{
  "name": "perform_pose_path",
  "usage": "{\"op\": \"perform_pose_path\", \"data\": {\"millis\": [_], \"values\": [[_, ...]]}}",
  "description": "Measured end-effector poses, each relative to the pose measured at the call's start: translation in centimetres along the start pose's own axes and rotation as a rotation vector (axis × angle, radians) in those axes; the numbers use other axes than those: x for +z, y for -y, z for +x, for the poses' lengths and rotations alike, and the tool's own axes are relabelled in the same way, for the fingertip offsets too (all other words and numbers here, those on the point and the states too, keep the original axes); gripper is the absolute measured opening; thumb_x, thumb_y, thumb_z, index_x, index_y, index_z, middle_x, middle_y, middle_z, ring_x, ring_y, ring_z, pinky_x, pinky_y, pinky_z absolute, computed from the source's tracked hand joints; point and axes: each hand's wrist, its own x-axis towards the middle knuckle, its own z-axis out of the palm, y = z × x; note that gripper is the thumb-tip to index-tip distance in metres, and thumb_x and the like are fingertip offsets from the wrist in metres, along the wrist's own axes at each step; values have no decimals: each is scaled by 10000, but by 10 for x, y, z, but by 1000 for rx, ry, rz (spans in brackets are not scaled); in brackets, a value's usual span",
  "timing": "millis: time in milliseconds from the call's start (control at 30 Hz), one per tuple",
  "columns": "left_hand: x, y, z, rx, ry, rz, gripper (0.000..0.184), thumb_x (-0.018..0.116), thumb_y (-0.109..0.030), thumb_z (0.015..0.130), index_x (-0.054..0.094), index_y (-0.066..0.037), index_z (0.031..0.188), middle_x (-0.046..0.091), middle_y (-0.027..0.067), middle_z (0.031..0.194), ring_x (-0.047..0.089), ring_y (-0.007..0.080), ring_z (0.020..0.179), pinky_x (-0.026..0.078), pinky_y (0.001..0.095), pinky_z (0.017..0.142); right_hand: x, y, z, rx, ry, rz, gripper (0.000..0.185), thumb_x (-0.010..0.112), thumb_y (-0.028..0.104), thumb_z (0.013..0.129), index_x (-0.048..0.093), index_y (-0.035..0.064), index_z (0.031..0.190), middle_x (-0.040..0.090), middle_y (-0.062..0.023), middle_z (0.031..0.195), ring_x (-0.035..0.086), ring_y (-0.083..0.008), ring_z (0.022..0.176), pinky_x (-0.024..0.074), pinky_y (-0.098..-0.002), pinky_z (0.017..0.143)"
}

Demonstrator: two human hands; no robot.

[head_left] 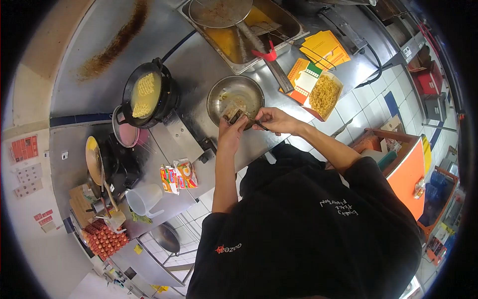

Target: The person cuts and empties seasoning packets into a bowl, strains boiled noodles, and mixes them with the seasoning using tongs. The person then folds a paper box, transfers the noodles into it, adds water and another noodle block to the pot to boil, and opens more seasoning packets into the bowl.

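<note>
My left hand is closed around a small, clear-looking packet or container with a dark part, held over the near side of a round metal bowl. Some bits of food and liquid lie in the bowl. My right hand is closed on a thin dark-handled tool at the bowl's right rim; its kind is not clear. Right of the bowl stands an open orange-and-white takeaway box filled with cooked noodles.
Two noodle blocks sit in liquid in a black wok at the left. A metal tray with a strainer stands behind. Instant noodle packets, a plastic jug and stacked eggs are lower left.
</note>
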Motion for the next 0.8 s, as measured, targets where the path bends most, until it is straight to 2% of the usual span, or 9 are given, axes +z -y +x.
{"op": "perform_pose_path", "data": {"millis": [100, 167, 233, 300, 367, 433, 500, 733, 800], "values": [[-2, -2, 4, -12, 28, 16, 610, 708, 124, 944, 409, -13, 1459, 612, 145, 1373, 680, 249, 1228, 601, 360, 1072, 4, 5, 8, 98, -35, -22, 510, 848, 534, 913, 612, 110, 1069, 628, 19, 819, 540, -66, 628, 418, -252, 490], [-4, -4, 6, -34, 44, 23, 634, 711, 141, 929, 391, -10, 1455, 598, 148, 1387, 667, 259, 1249, 595, 382, 1084, 4, 5, 13, 59, -48, -35, 469, 842, 495, 932, 596, 115, 1057, 628, 27, 813, 526, -60, 602, 405, -246, 473], [-3, -9, 8, -14, 56, 60, 584, 685, 106, 974, 418, -24, 1478, 653, 138, 1345, 689, 232, 1220, 610, 335, 1038, 6, 11, 17, 21, -60, -48, 432, 835, 456, 952, 581, 119, 1046, 629, 35, 807, 512, -55, 575, 393, -240, 455], [-2, -9, 7, -7, 59, 59, 582, 677, 105, 980, 414, -23, 1483, 656, 134, 1345, 689, 233, 1224, 608, 338, 1042, 7, 18, 21, 135, -125, -84, 490, 849, 502, 928, 580, 102, 1019, 617, 29, 797, 515, -61, 573, 402, -241, 453], [-3, -10, 10, -2, 61, 58, 580, 669, 104, 985, 410, -21, 1488, 660, 131, 1344, 689, 235, 1227, 606, 342, 1046, 1, 7, 33, 101, -89, -80, 519, 857, 525, 911, 582, 97, 1015, 614, 26, 787, 515, -64, 569, 405, -242, 452], [-9, -9, 19, -2, 75, 48, 615, 733, 121, 915, 412, -5, 1425, 619, 145, 1357, 686, 253, 1222, 618, 389, 1027, -1, 5, 40, 66, -56, -73, 549, 866, 548, 894, 584, 92, 1010, 611, 22, 777, 515, -67, 564, 408, -243, 451], [-11, -12, 19, -13, 109, 70, 610, 726, 124, 916, 409, 2, 1422, 616, 151, 1363, 691, 259, 1218, 617, 391, 1031, 0, 4, 44, 56, -111, -68, 592, 879, 565, 873, 611, 60, 1027, 545, 23, 673, 526, -93, 508, 439, -266, 444], [-13, -16, 30, -19, 95, 165, 579, 651, 117, 981, 392, 10, 1488, 629, 146, 1387, 667, 272, 1273, 583, 411, 1108, -3, 16, 55, 40, -119, -124, 622, 882, 577, 863, 619, 40, 1033, 578, 5, 696, 543, -105, 522, 446, -273, 443], [-18, -15, 35, -29, 105, 168, 594, 679, 107, 962, 378, 19, 1466, 620, 151, 1382, 679, 266, 1245, 590, 400, 1099, -3, 18, 61, 109, -136, -68, 631, 885, 577, 858, 617, 33, 1031, 588, -1, 708, 555, -113, 538, 450, -274, 445]]}}
